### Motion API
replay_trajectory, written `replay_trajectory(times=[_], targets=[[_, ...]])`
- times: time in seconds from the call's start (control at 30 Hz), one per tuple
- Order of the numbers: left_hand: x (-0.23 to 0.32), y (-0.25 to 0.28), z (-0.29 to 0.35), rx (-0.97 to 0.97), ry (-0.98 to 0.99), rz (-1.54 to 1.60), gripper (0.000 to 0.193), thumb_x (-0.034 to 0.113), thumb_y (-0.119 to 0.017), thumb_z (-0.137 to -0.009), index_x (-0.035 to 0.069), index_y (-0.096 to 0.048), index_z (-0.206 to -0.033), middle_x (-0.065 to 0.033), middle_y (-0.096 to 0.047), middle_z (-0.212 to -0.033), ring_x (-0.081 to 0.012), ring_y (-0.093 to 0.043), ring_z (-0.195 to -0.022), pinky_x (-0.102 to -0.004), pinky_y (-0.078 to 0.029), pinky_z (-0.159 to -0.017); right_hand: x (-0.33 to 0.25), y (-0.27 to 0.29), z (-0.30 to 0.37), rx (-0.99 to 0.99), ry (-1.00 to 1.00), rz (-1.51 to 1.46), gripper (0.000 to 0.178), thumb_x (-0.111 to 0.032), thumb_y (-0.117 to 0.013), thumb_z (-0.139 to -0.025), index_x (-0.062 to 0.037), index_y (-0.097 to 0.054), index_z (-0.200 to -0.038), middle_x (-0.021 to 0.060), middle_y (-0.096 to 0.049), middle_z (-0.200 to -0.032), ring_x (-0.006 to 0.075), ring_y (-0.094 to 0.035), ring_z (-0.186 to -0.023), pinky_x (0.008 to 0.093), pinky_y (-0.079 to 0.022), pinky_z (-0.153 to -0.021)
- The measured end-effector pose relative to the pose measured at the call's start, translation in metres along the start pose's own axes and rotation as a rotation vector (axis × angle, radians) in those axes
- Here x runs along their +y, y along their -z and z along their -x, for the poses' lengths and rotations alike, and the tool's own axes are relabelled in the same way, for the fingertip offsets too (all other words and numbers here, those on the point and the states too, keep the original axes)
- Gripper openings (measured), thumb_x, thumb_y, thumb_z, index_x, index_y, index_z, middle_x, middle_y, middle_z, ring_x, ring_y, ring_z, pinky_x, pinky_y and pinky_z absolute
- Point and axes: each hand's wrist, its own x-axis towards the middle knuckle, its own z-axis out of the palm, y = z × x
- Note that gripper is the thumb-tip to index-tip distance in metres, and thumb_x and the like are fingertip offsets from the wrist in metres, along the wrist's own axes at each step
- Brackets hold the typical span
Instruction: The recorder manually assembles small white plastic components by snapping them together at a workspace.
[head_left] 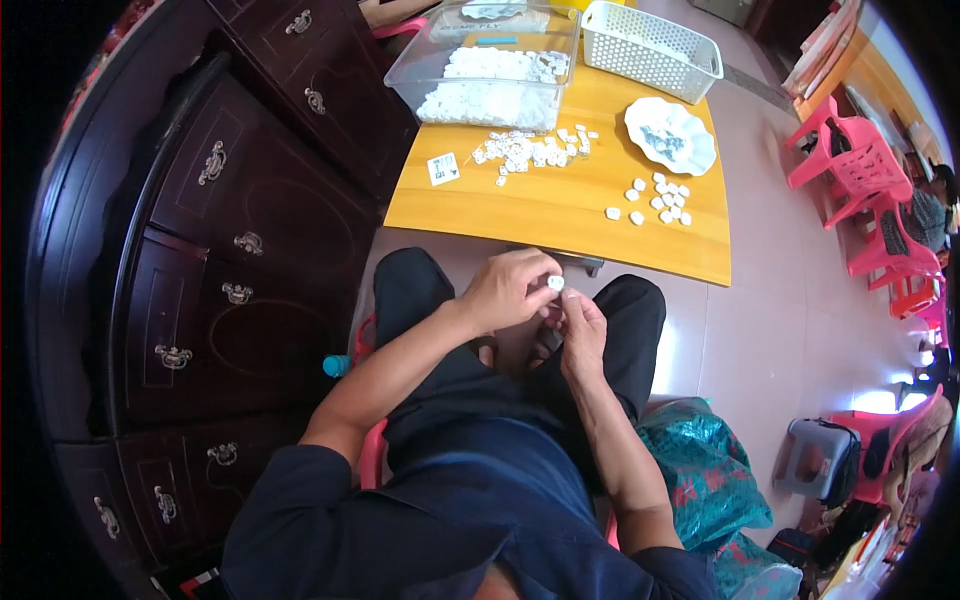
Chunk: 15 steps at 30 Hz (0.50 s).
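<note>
Above my lap, just in front of the table's near edge, my left hand (508, 290) pinches a small white plastic piece (555, 283) between thumb and fingers. My right hand (583, 335) is beside it, thumb and fingertips pressed together close to the piece; whatever is in them is too small to make out. On the yellow wooden table (470, 215) lies a loose heap of small white pieces (525, 152). Several similar white pieces (657, 201) are spread at the right. A scalloped white dish (705, 150) behind them holds small greyish bits.
A clear plastic bin (400, 75) full of white pieces stands at the back, beside a white perforated basket (650, 62). A white square card (443, 169) lies at left. Dark wooden cabinets (270, 300) line my left; a green bag (700, 460) and pink chairs (855, 165) are at right.
</note>
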Motion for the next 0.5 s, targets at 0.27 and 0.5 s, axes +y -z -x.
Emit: replay_trajectory(times=[0.27,0.5], targets=[[-0.051,-0.011,-0.066,0.161,0.110,-0.229,0.013,0.017,-0.070,-0.083,0.006,-0.066,-0.089,-0.0123,-0.066,-0.085,-0.0333,-0.067,-0.080,-0.0447,-0.052,-0.069,-0.004,-0.001,-0.001,-0.049,-0.148,0.011,0.026,-0.027,-0.055,-0.104,-0.0049,-0.068,-0.109,0.0071,-0.073,-0.103,0.0110,-0.066,-0.080,0.0235,-0.050,-0.074],[-0.048,-0.041,-0.108,0.080,0.049,-0.151,0.029,0.018,-0.067,-0.086,0.002,-0.067,-0.110,-0.0148,-0.068,-0.097,-0.0341,-0.066,-0.094,-0.0434,-0.053,-0.083,-0.001,0.002,-0.001,-0.070,-0.150,0.035,0.027,-0.029,-0.054,-0.104,-0.0059,-0.067,-0.108,0.0083,-0.074,-0.102,0.0122,-0.068,-0.080,0.0249,-0.053,-0.074]])
